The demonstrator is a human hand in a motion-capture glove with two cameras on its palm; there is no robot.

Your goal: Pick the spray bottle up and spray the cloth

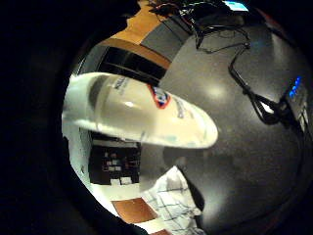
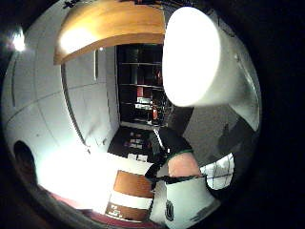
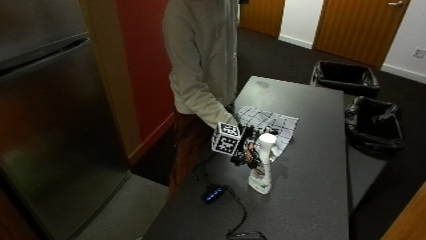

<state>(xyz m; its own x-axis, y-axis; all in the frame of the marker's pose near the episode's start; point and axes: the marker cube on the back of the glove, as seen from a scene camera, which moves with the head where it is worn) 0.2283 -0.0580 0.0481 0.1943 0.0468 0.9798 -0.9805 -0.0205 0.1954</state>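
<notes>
spray bottle (image 3: 261,167) upright on table (image 3: 313,170) | fingers (image 3: 247,150) grasping it | cloth (image 3: 267,122) behind

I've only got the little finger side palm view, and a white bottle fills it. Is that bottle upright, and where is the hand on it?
Observer: It is upright in the outside view. The gloved right hand grips the spray bottle at its neck.
Operator: Where is the cloth from there?
Observer: The checked cloth lies spread on the table, beyond the bottle, nearer the person.
</notes>
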